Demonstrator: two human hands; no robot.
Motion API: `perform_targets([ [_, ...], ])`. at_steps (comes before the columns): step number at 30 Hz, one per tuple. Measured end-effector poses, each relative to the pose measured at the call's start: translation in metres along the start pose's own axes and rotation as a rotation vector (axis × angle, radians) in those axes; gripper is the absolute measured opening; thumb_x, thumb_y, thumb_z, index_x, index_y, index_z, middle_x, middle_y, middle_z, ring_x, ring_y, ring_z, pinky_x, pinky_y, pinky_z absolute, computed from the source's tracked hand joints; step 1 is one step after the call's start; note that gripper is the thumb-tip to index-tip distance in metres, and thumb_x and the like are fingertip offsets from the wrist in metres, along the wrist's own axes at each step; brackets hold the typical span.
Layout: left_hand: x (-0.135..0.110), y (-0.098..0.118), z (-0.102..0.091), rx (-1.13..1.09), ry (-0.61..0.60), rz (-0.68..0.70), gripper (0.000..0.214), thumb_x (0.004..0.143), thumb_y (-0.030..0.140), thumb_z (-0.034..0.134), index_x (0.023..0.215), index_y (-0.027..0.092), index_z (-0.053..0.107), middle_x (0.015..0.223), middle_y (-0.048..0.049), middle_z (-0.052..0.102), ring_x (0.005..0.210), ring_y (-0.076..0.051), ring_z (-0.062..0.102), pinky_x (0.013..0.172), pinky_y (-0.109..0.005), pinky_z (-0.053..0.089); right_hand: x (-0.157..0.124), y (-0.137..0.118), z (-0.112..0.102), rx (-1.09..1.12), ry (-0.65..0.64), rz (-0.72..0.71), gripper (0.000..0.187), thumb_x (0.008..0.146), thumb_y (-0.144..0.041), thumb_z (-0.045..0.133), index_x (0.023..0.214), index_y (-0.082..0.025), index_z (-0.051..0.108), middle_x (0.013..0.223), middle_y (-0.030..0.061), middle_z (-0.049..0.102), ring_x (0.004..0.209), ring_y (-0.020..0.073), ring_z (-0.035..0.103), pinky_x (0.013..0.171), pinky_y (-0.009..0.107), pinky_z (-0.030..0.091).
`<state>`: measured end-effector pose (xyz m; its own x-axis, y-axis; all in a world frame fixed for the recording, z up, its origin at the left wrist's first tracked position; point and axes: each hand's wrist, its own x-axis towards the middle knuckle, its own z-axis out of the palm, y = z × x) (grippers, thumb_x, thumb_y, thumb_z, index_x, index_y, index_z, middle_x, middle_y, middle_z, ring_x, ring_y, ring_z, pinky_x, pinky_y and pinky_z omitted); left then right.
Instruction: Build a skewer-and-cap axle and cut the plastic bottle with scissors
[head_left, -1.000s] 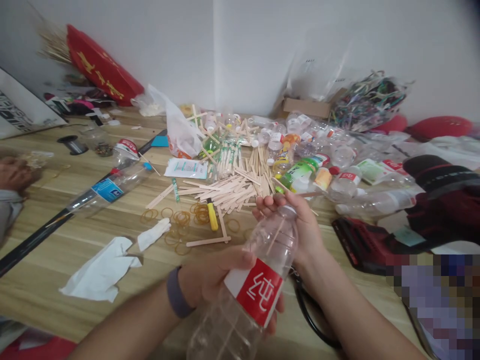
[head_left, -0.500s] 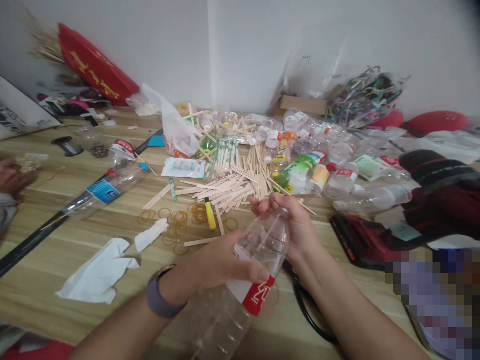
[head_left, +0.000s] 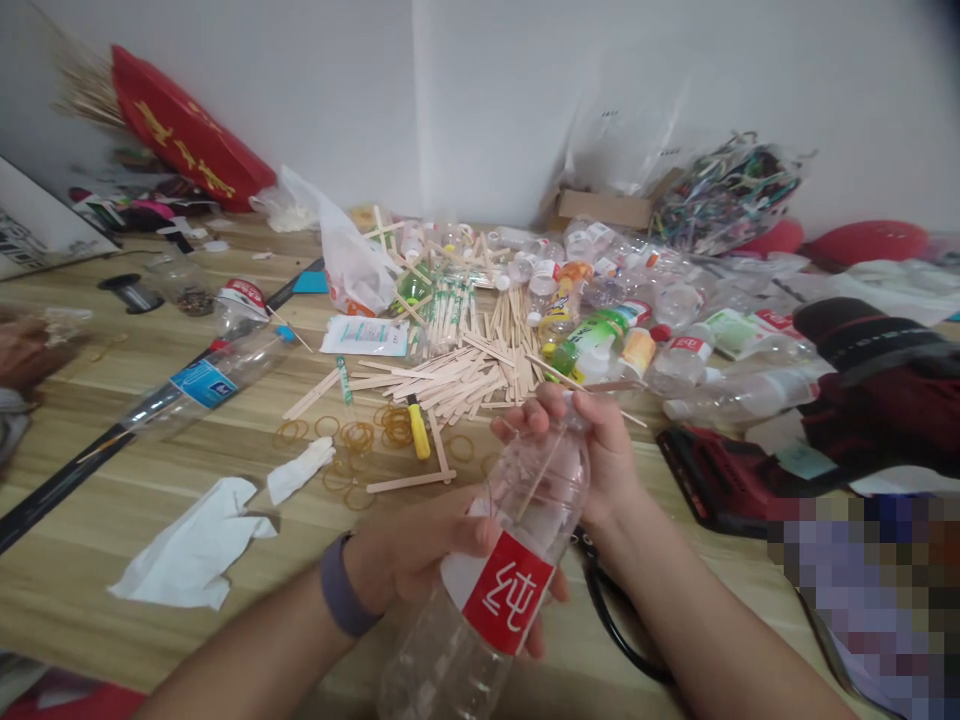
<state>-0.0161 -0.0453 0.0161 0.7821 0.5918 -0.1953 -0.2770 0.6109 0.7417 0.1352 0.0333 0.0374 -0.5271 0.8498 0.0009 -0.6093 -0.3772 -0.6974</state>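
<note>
I keep left hand (head_left: pixel 420 545) fingers curled round clear plastic red-labelled bottle (head_left: pixel 510 592), tilted over wood-grain tabletop (head_left: pixel 300 545) | right hand (head_left: pixel 600 440) fingers grip its neck | done: slim wooden stick (head_left: pixel 538 478) apparently inside | remaining: cannot tell

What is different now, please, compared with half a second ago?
The clear plastic bottle has turned slightly, showing more of its red label; the left hand has shifted its thumb aside. Nothing was released. The right hand still grips the bottle; wooden sticks and rubber bands stayed.
</note>
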Motion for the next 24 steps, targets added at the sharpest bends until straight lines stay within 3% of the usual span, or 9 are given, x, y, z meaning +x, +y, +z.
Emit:
perform_targets([
  [5, -0.001, 0.011, 0.010, -0.023, 0.142, 0.106, 0.033, 0.060, 0.041, 0.079, 0.086, 0.021, 0.071, 0.071, 0.0048, 0.067, 0.057, -0.013, 0.062, 0.051, -0.021, 0.041, 0.000, -0.001, 0.004, -0.096, 0.121, -0.024, 0.030, 0.058, -0.036, 0.082, 0.056, -0.021, 0.057, 0.058, 0.0004, 0.064, 0.076, 0.0210, 0.066, 0.076, 0.030, 0.051],
  [8, -0.003, 0.013, 0.013, -0.030, 0.210, 0.130, 0.029, 0.064, 0.034, 0.078, 0.085, 0.018, 0.067, 0.069, 0.0033, 0.067, 0.055, -0.011, 0.061, 0.048, -0.017, 0.040, 0.001, -0.001, 0.004, -0.090, 0.182, 0.006, 0.029, 0.057, -0.034, 0.083, 0.057, -0.020, 0.057, 0.060, 0.0004, 0.067, 0.077, 0.0206, 0.066, 0.074, 0.029, 0.051],
  [13, -0.003, 0.004, -0.001, -0.040, 0.194, 0.120, 0.041, 0.066, 0.047, 0.078, 0.090, 0.015, 0.067, 0.071, -0.0012, 0.069, 0.058, -0.016, 0.065, 0.053, -0.024, 0.048, 0.003, -0.002, 0.004, -0.101, 0.201, 0.079, 0.036, 0.057, -0.045, 0.089, 0.071, -0.020, 0.067, 0.079, 0.0034, 0.074, 0.077, 0.0203, 0.068, 0.072, 0.031, 0.053],
  [17, -0.005, 0.003, -0.017, 0.000, 0.170, 0.193, 0.060, 0.061, 0.067, 0.078, 0.089, 0.015, 0.070, 0.078, -0.0056, 0.071, 0.064, -0.020, 0.068, 0.058, -0.027, 0.050, 0.000, 0.000, 0.000, -0.265, 0.083, 0.152, 0.064, 0.063, -0.071, 0.077, 0.098, -0.017, 0.072, 0.098, 0.0098, 0.074, 0.087, 0.0247, 0.068, 0.077, 0.035, 0.053],
  [20, -0.009, 0.008, -0.026, 0.003, 0.260, 0.260, 0.058, 0.072, 0.071, 0.067, 0.095, 0.018, 0.071, 0.080, -0.0064, 0.073, 0.067, -0.021, 0.069, 0.062, -0.029, 0.051, -0.009, 0.003, -0.007, -0.479, -0.007, 0.166, 0.065, 0.076, -0.076, 0.062, 0.102, -0.017, 0.073, 0.088, 0.0088, 0.072, 0.079, 0.0215, 0.066, 0.068, 0.029, 0.050],
  [24, -0.016, 0.013, -0.032, -0.034, 0.330, 0.317, 0.052, 0.078, 0.066, 0.065, 0.106, 0.021, 0.067, 0.078, -0.0055, 0.073, 0.068, -0.022, 0.070, 0.064, -0.031, 0.052, -0.031, 0.002, -0.011, -0.733, -0.035, 0.088, 0.047, 0.080, -0.064, 0.069, 0.093, -0.019, 0.074, 0.063, 0.0013, 0.061, 0.053, 0.0119, 0.049, 0.048, 0.022, 0.033],
])
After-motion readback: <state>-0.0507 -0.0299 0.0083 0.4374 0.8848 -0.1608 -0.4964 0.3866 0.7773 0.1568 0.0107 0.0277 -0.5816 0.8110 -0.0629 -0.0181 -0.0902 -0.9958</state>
